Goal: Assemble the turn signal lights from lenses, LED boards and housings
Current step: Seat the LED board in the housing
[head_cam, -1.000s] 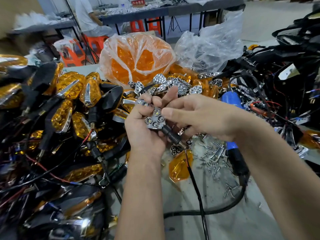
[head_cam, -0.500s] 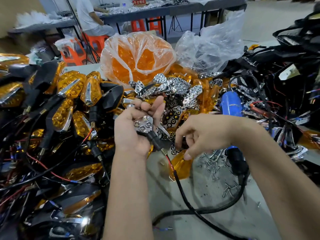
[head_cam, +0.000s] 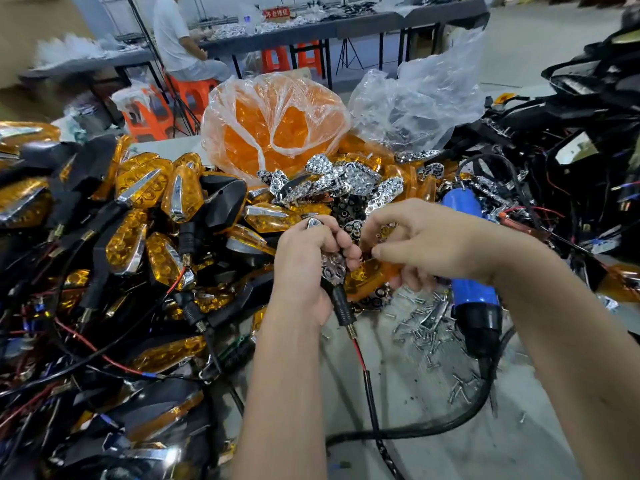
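1. Both hands meet over the grey table (head_cam: 433, 427): the left hand (head_cam: 304, 268) is curled round a black turn-signal housing with a chrome reflector LED board (head_cam: 333, 271) seated in it, its ribbed stem and red wire hanging below the palm.
2. Just right of that housing, the right hand (head_cam: 429, 244) pinches a translucent amber plastic lens (head_cam: 369, 277) at its far end; the lens edge touches or nearly touches the housing.
3. Judged step: seating the lens over the board. It would go best with the lens tip lined up to the housing's pointed end, then pressed evenly all round so no wire is trapped.
4. Right of the housing lie a scatter of small silver screws (head_cam: 426, 317) and a blue-and-black electric screwdriver (head_cam: 474, 299), likely needed afterwards.
5. Left of the housing sits a heap of finished amber-and-black lights (head_cam: 152, 216).
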`<act>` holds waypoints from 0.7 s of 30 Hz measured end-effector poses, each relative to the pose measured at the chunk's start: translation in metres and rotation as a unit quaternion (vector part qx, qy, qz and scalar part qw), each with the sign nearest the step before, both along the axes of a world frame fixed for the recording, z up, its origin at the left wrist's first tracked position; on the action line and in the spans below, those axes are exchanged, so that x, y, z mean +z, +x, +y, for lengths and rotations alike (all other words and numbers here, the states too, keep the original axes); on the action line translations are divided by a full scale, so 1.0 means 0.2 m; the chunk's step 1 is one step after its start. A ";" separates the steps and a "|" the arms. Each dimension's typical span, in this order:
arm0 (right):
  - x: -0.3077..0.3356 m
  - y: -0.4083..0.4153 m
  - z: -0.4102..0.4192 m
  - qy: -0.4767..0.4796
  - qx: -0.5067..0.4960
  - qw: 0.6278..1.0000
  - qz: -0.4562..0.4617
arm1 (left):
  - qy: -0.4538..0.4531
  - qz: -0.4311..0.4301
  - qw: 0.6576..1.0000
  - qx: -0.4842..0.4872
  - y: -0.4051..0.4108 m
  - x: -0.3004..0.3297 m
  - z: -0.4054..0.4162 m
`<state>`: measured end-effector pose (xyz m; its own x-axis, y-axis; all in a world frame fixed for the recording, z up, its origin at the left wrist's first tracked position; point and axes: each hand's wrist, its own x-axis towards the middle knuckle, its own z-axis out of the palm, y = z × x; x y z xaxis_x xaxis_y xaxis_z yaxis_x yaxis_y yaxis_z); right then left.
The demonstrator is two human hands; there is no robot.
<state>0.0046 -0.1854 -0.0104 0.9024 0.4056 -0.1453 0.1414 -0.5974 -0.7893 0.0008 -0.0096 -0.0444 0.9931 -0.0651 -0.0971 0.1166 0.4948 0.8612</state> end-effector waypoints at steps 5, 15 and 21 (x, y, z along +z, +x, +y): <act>-0.02 0.01 0.03 0.131 -0.087 0.987 -0.028 | -0.072 0.027 0.997 0.024 0.00 0.01 -0.04; -0.05 0.01 0.04 0.257 -0.019 0.958 -0.123 | -0.264 0.057 0.962 0.034 0.01 0.03 -0.05; -0.03 0.02 0.04 0.311 -0.074 0.937 -0.139 | -0.294 0.063 0.954 -0.006 0.02 0.02 -0.03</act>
<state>0.0087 -0.1776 -0.0166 0.9238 0.2012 0.3257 0.3442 -0.0641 -0.9367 0.0038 -0.0163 -0.0401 0.9750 -0.1563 -0.1579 0.2090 0.8858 0.4143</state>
